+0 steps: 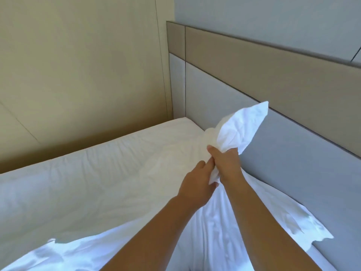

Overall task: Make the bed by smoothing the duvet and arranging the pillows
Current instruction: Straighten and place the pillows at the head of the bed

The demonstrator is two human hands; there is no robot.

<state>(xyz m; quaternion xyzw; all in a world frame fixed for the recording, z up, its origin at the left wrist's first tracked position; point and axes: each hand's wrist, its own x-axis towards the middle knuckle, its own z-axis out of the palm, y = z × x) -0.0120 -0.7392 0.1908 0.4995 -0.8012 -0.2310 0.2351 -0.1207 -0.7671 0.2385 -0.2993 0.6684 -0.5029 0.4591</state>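
Early stage: duvet (214, 222) rumpled and lifted just in front of headboard (293, 145), its corner bunched in right hand's (224, 163) closed fist, left hand (195, 184) pinching the cloth just below; no pillows in view, so smoothing and arranging both appear to remain.

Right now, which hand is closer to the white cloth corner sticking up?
Right. The right hand grips the cloth just below its raised corner; the left hand holds the cloth lower down, farther from it.
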